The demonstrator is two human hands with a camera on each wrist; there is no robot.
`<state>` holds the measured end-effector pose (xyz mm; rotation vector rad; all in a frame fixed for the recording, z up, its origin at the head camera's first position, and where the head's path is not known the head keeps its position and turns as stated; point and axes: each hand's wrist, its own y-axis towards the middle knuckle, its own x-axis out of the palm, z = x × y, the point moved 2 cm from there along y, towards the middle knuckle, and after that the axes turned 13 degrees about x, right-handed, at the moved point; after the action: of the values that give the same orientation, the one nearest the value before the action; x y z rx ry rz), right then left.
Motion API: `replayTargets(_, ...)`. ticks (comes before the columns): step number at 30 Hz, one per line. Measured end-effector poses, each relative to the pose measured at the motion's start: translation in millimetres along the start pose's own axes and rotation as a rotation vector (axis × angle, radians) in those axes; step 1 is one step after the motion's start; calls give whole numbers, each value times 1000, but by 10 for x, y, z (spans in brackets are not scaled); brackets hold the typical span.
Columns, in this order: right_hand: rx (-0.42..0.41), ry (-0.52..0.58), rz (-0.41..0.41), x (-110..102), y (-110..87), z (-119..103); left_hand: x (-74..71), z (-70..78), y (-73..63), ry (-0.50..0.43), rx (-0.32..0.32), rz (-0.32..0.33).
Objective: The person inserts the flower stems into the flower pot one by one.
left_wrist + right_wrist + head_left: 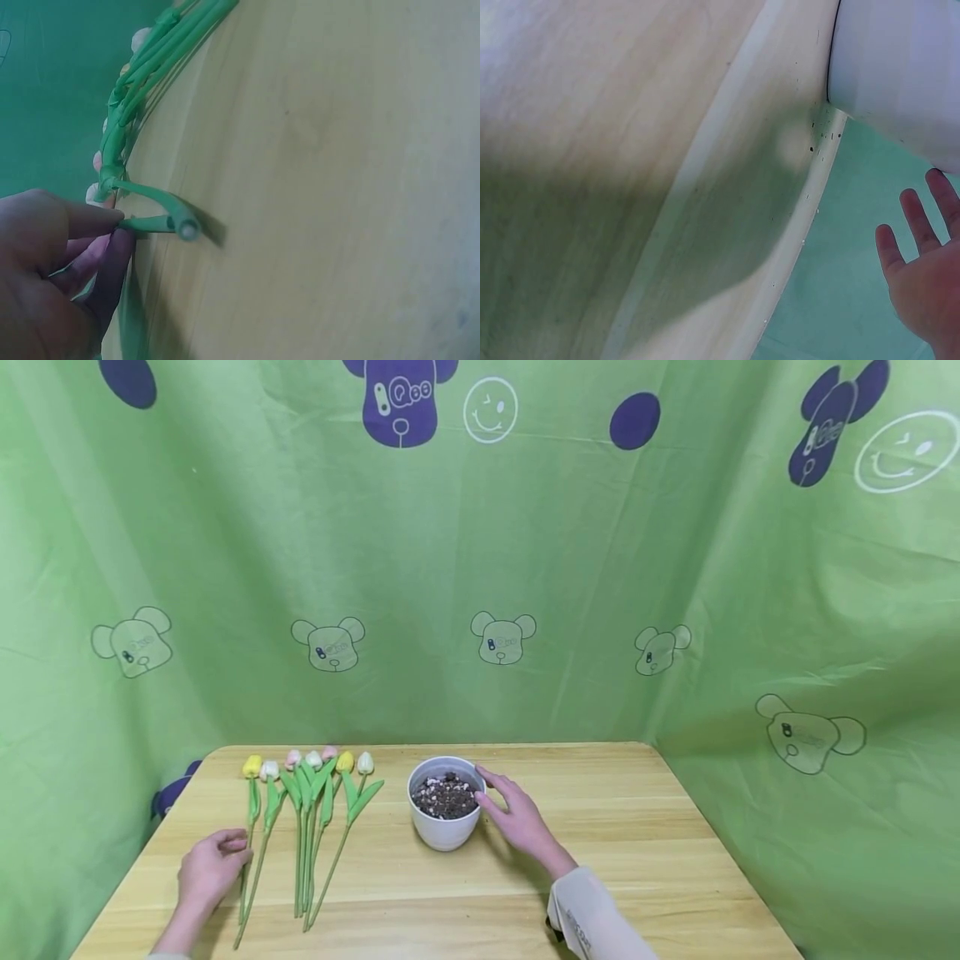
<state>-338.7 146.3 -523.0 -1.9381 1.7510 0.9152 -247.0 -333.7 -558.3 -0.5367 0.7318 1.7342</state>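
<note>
On the left, the left hand (212, 868) pinches a yellow tulip (252, 767) by its green stem (150, 224), more tulips (313, 760) just right. The right hand (520, 818), fingers spread, touches a round white pot (441, 835) of speckled soil (448, 799), far centre on the wood-grain table (637, 847). Creased green cloth (420, 543) hangs behind and on both sides.

A wooden table (637, 860) bears 1 white pot (444, 833), upright near the middle of its far edge, and 7 tulips (305, 789) between the pot and the left edge, blooms (345, 762) toward the far edge.
</note>
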Motion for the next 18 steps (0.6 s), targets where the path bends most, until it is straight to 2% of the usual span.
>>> replayTargets(8,11,-1,-2,-12,3,11,-17,28,-4,-5,-13,11)
replayTargets(13,27,6,-18,1,-6,16,-65,49,-64,7,-37,17)
replayTargets(18,20,3,-2,4,-16,24,-110,94,-99,-7,-46,38)
